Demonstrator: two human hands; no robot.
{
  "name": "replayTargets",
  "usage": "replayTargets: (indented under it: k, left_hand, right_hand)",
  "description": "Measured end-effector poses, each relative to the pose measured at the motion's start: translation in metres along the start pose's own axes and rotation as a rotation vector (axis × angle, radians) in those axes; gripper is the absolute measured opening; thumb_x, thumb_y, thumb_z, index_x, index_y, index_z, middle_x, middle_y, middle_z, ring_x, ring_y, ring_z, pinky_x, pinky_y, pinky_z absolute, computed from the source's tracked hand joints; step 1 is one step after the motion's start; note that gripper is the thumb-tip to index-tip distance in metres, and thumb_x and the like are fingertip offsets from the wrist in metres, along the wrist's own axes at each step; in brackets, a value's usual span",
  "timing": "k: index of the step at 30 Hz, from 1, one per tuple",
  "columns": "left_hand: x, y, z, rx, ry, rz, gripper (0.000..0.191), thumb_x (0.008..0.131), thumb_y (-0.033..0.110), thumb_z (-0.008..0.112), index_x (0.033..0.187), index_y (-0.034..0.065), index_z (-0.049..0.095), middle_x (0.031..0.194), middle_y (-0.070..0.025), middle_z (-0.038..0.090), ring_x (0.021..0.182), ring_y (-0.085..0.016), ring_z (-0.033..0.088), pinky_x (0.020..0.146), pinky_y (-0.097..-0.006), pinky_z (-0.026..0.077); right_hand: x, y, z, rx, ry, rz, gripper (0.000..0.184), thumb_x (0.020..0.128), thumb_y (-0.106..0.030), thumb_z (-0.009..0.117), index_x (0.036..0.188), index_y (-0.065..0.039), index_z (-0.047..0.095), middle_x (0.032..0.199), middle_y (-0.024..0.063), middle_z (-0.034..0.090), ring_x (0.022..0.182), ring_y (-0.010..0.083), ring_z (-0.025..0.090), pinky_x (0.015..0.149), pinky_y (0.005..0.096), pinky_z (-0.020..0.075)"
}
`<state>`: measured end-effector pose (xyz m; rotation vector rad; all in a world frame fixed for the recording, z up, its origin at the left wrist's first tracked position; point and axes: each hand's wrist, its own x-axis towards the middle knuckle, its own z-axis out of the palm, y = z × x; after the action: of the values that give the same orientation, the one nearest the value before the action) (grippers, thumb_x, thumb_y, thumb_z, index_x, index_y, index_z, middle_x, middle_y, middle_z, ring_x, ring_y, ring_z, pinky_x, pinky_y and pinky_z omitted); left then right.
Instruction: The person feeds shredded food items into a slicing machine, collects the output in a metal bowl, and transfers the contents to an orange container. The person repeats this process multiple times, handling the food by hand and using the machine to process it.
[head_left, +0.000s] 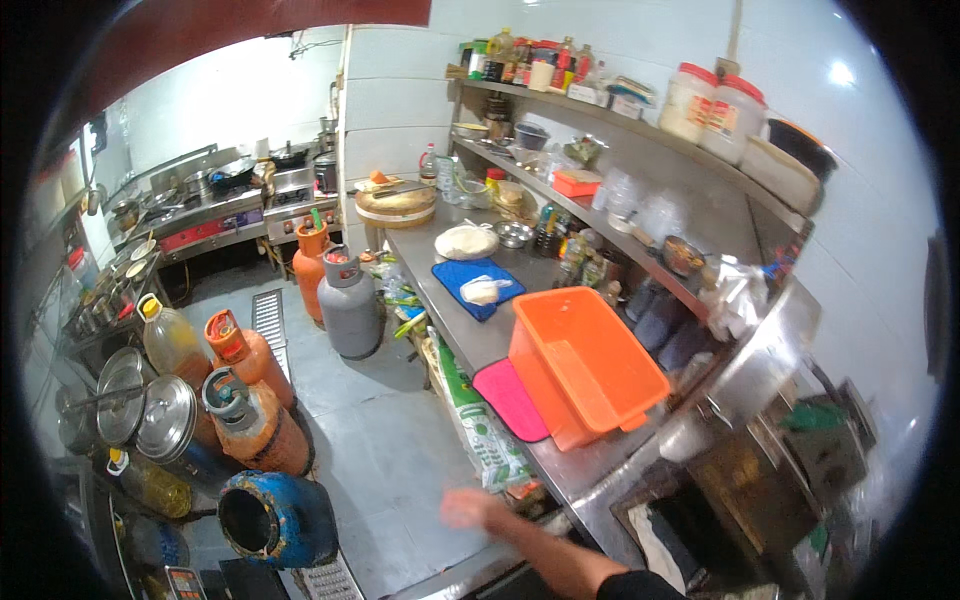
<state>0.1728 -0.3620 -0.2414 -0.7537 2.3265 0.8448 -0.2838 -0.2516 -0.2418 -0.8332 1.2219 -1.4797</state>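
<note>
Blurred by motion, my right hand (472, 508) hangs over the grey floor beside the steel counter's front edge. Whether its fingers are apart or closed is unclear, and no object shows in it. My left hand is out of view. On the steel counter (431, 225) stands an orange plastic tub (540, 360), with nothing seen inside. A pink mat (510, 394) lies partly beneath or against the tub. Farther back, a blue cloth (454, 279) bears a small white bundle in thin plastic (482, 291). Behind it sits a larger pale bagged mound (466, 241) next to a metal bowl (514, 233).
Several gas cylinders (349, 307) stand on the floor to the left. A blue drum (300, 517) with a dark opening is nearer. Shelves (555, 97) with bottles and jars overhang the counter. Stoves (217, 217) line the far wall. A round chopping board (396, 204) holds a cleaver.
</note>
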Motion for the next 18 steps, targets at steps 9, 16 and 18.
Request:
replayTargets:
  k: [9, 16, 18]
  left_hand:
    - [0.042, -0.013, 0.019, 0.298, -0.357, 0.149, 0.062, 0.090, 0.059, 0.063, 0.124, 0.0077, 0.071, 0.128, -0.0237, 0.067, 0.121, -0.037, 0.064, 0.104, -0.0454, 0.051]
    - [-0.019, 0.095, 0.114, 0.319, -0.594, 0.463, 0.065, 0.085, 0.064, 0.065, 0.106, 0.0035, 0.076, 0.101, -0.0239, 0.074, 0.101, -0.040, 0.071, 0.088, -0.0462, 0.055]
    - [-0.019, 0.122, 0.153, 0.302, -0.713, 0.514, 0.064, 0.086, 0.063, 0.065, 0.109, 0.0039, 0.075, 0.098, -0.0245, 0.074, 0.100, -0.042, 0.071, 0.088, -0.0469, 0.054]
  right_hand:
    - [-0.351, 0.065, 0.238, 0.001, 0.542, 0.868, 0.036, 0.101, -0.036, 0.065, 0.117, -0.005, 0.071, 0.100, 0.0068, 0.074, 0.091, 0.0139, 0.069, 0.082, 0.0314, 0.0551]
    - [-0.473, 0.041, 0.348, 0.015, 0.946, 0.752, 0.044, 0.101, -0.039, 0.062, 0.125, -0.003, 0.067, 0.100, 0.0069, 0.074, 0.088, 0.0158, 0.069, 0.077, 0.0316, 0.0554]
    - [-0.503, 0.047, 0.368, -0.023, 1.033, 0.623, 0.045, 0.100, -0.038, 0.062, 0.126, -0.002, 0.067, 0.099, 0.0069, 0.074, 0.087, 0.0153, 0.069, 0.077, 0.0330, 0.0557]
